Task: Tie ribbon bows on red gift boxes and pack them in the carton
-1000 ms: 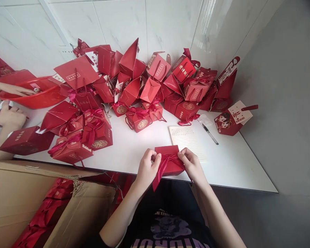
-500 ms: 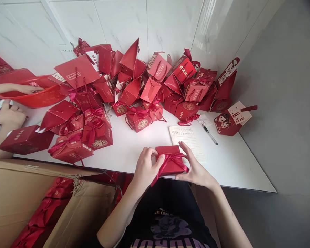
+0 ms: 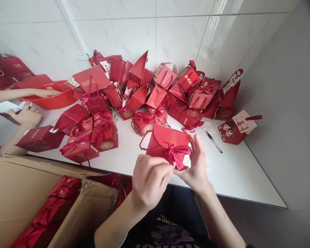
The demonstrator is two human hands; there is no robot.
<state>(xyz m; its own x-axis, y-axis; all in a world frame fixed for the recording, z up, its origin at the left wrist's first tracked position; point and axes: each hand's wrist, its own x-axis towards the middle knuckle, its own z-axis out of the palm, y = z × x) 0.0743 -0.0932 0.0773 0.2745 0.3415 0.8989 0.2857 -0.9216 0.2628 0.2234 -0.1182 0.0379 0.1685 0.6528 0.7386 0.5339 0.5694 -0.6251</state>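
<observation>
A red gift box [image 3: 158,146] with a rounded flap and a cord handle is held up over the front of the white table, tilted so that its flap faces me. A shiny crimson ribbon bow [image 3: 177,155] sits at the flap's slot. My left hand [image 3: 152,179] is closed in a pinch at the lower part of the ribbon, below the bow. From the right side and underneath, my right hand [image 3: 196,165] grips the box, its thumb side partly seen. Behind it, the lined notepad [image 3: 187,162] is mostly covered.
Many red gift boxes [image 3: 157,97] are heaped along the tiled wall. A pen [image 3: 214,142] lies right of the held box. At left, another person's hand [image 3: 28,115] is beside a red basin [image 3: 55,100]. A cardboard carton [image 3: 90,203] with ribboned boxes stands front left.
The gift box has come up off the table edge toward my face and tipped, showing its flap and cord. My left hand has shifted to the ribbon's lower end. The view has tilted upward.
</observation>
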